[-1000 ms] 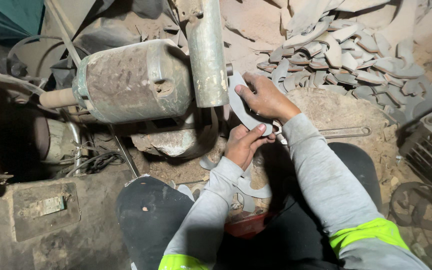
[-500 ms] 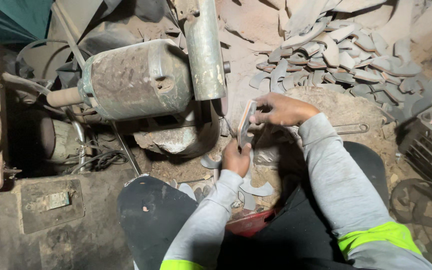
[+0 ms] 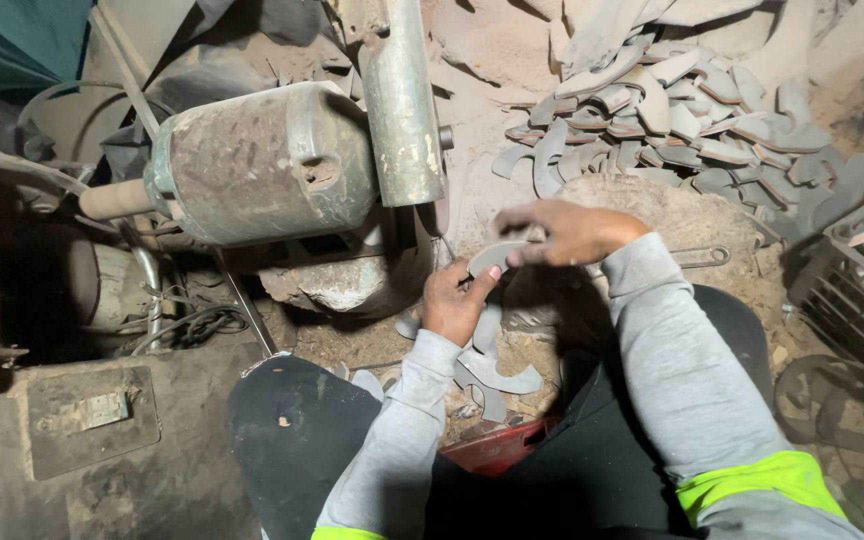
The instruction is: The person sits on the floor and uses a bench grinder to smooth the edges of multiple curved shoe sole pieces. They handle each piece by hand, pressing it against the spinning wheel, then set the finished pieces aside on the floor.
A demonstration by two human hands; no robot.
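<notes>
The curved metal piece [image 3: 493, 257] is held up between both hands, just in front of the dusty grinder motor [image 3: 262, 165]. The left hand [image 3: 454, 303] pinches its lower end with thumb and fingers. The right hand [image 3: 567, 230] holds the other end, fingers bent over it, though that grip looks blurry. More curved pieces [image 3: 487, 368] lie on the dirt below. A big pile of pieces [image 3: 682, 125] sits behind. A crate [image 3: 852, 270] stands at the right.

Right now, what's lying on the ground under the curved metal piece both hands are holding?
Under the curved grey metal piece, held by the left hand and right hand, several similar flat curved metal blanks lie on sandy ground. The arms and their shadow cover whatever lies further right.
</notes>
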